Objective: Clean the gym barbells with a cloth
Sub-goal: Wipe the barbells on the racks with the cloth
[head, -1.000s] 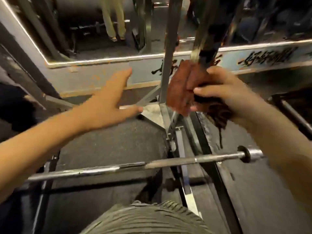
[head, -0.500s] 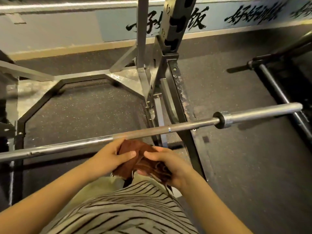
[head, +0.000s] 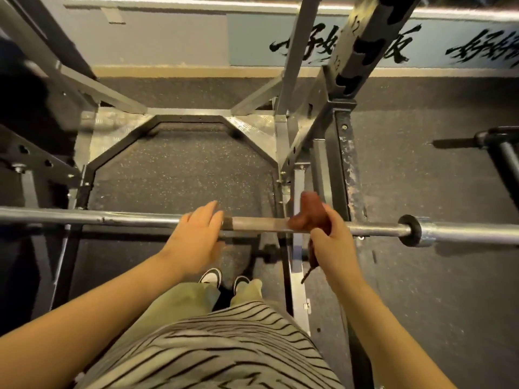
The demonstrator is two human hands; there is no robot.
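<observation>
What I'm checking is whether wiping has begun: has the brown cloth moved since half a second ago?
Yes. The brown cloth went from the person's side of the barbell forward onto its shaft, gripped by the right hand.

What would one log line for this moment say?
right hand: holds cloth against barbell | left hand: open, fingers straight, over barbell

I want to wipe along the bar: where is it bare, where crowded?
Bare: the bar left of the left hand, and the stretch between it and the cloth. Crowded: at the rack post, where the right hand grips the cloth near the collar.
</observation>
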